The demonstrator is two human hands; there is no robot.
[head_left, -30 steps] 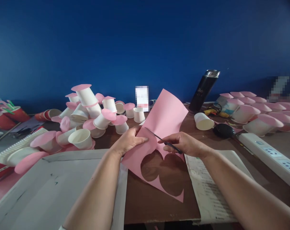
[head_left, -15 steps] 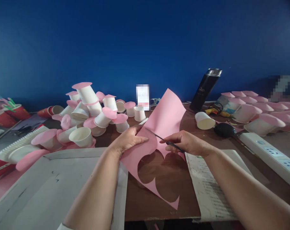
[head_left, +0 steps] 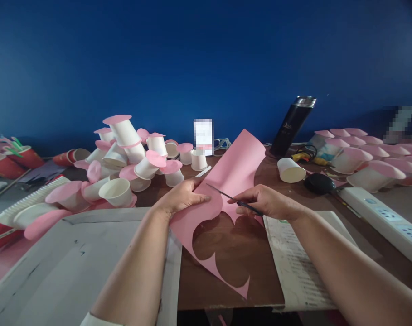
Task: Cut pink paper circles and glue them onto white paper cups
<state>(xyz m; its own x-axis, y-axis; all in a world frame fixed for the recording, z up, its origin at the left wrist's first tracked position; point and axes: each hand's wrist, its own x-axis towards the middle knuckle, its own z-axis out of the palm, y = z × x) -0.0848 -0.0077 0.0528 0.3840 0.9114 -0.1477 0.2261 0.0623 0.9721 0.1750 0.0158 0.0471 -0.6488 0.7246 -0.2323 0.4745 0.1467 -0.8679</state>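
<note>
My left hand point(head_left: 185, 198) pinches a sheet of pink paper point(head_left: 238, 158), its thumb lying on top. Curved notches run along the sheet's near side and leave pointed scraps toward the table's front edge. My right hand point(head_left: 265, 202) is closed around the handles of dark scissors point(head_left: 235, 199). Their blades lie across the pink paper, pointing left toward my left thumb. The handle loops are mostly hidden by my fingers. Under the paper is the brown table point(head_left: 233, 253).
At the left pile up white paper cups point(head_left: 115, 192), many with pink paper discs. More pink-topped cups point(head_left: 350, 158) stand at the right. A black flask point(head_left: 290, 129) leans against the blue wall. A power strip point(head_left: 385, 217) lies right, beside a black bulb point(head_left: 319, 183).
The pink sheet has shifted slightly, its far corner moving right and down and its near scraps moving left. Both hands stay nearly in place, with the scissors still at the paper.
</note>
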